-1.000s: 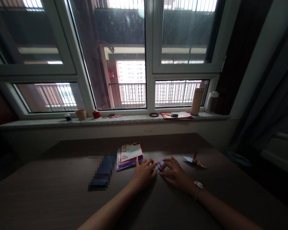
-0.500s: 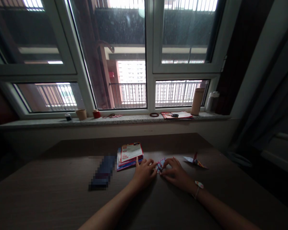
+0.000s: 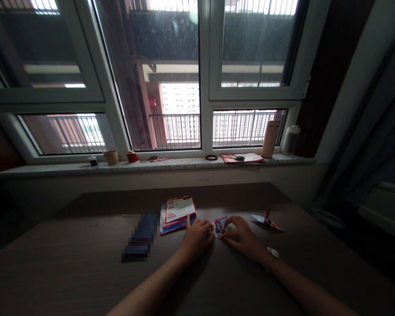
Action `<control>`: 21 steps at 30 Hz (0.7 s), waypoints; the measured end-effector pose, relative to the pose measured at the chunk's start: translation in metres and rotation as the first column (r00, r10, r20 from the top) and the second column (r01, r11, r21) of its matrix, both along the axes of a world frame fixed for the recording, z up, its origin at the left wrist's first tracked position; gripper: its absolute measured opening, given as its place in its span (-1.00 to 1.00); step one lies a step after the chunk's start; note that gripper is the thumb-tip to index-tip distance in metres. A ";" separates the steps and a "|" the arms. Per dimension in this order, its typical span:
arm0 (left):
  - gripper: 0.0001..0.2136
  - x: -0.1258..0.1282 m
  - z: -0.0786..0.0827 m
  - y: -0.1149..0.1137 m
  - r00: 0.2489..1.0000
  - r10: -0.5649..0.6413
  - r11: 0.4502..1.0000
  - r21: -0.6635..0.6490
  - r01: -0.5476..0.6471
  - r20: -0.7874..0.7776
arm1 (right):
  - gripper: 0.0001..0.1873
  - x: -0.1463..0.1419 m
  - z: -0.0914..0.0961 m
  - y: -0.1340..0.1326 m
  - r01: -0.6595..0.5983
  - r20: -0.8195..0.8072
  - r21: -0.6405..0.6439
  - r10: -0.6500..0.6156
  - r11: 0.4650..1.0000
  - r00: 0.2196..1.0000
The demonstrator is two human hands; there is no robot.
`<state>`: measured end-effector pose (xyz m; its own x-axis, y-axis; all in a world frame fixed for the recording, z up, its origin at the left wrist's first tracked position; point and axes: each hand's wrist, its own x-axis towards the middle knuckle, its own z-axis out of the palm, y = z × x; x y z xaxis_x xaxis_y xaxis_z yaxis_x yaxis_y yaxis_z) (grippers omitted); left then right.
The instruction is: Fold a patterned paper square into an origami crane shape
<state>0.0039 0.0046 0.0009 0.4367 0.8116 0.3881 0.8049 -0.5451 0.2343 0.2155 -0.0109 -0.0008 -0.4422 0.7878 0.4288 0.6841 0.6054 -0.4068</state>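
A small piece of folded, printed paper (image 3: 219,225) lies on the dark table between my two hands. My left hand (image 3: 197,237) grips its left edge, the fingers curled together and the thumb side partly hidden. On the other side my right hand (image 3: 243,239), with a bracelet at the wrist, pinches the paper's right edge between thumb and fingers. Just beyond my left hand sits a stack of printed sheets (image 3: 180,210) with red borders. To the right of my right hand stands a folded paper crane (image 3: 267,222) with a pale wing and a patterned wing.
A blurred-out dark object (image 3: 141,237) lies left of the stack on the table (image 3: 85,245). Along the windowsill (image 3: 184,164) stand a paper cup (image 3: 111,157), a small red container (image 3: 132,156), scissors (image 3: 239,158) on red sheets, a tan flask (image 3: 270,139) and a grey bottle (image 3: 290,140).
The fingers of my left hand have drawn back slightly to the left and curled in, so more of the folded paper shows. My right hand stays nearly in place.
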 end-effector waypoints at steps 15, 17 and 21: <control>-0.76 -0.001 -0.003 -0.001 0.998 -0.018 1.000 0.011 0.019 -0.055 | -0.86 -0.002 -0.001 0.001 0.041 0.060 -0.026 -0.039 0.999 0.997; -0.76 -0.001 -0.003 -0.001 0.998 -0.018 1.000 0.013 0.019 -0.066 | -0.86 -0.003 -0.002 0.001 0.048 0.057 -0.020 -0.046 0.999 0.997; -0.76 -0.001 -0.002 -0.001 0.997 -0.022 1.000 0.006 0.023 -0.074 | -0.85 -0.003 -0.002 0.001 0.053 0.057 -0.014 -0.052 0.999 0.997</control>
<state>0.0031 0.0038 -0.0007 0.4825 0.7989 0.3591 0.8076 -0.5645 0.1708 0.2126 -0.0099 -0.0029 -0.4234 0.8168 0.3919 0.7369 0.5621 -0.3755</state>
